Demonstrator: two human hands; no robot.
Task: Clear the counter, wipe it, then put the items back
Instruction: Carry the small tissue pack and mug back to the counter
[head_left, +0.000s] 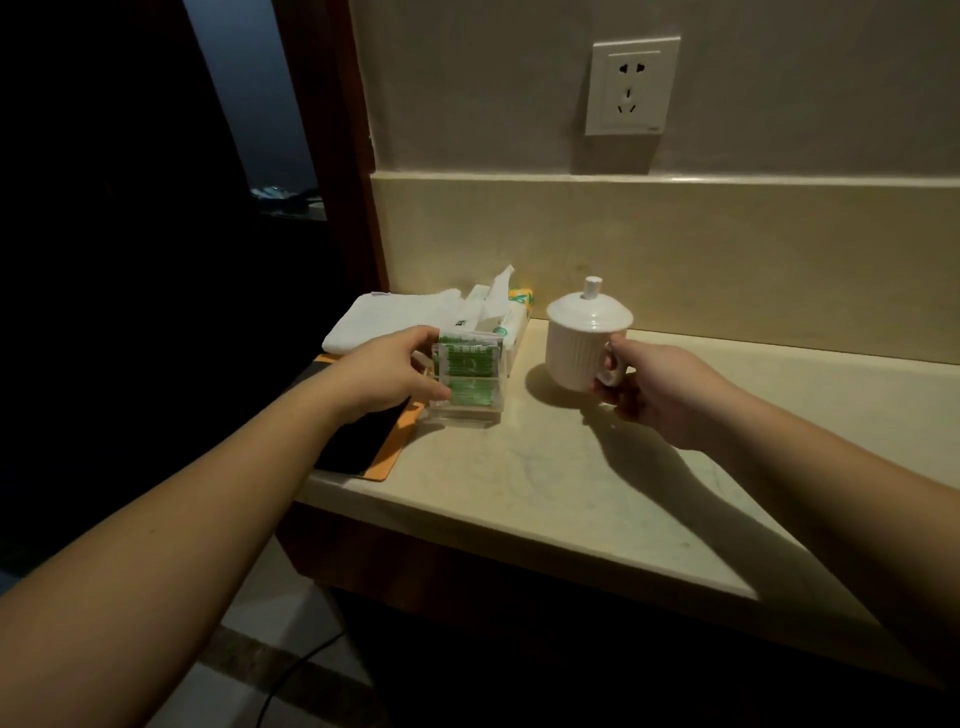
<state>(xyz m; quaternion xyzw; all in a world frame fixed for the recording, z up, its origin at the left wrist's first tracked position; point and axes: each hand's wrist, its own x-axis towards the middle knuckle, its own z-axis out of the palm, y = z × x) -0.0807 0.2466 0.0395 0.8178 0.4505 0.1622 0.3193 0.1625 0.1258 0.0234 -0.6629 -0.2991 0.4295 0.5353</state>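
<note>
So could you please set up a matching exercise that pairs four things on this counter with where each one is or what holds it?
Things:
1. mug
2. clear box
3. towel
4. socket

Places:
A. on the wall
B. gripped by the left hand
C. folded at the counter's far left
D. handle held by the right hand

Pairs: 1-D, 2-B, 3-C, 4-A

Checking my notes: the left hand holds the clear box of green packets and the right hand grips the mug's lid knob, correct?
Not quite. In the head view the right hand grips the mug by its handle, not the lid knob. The left hand does hold the clear box of green packets.
</note>
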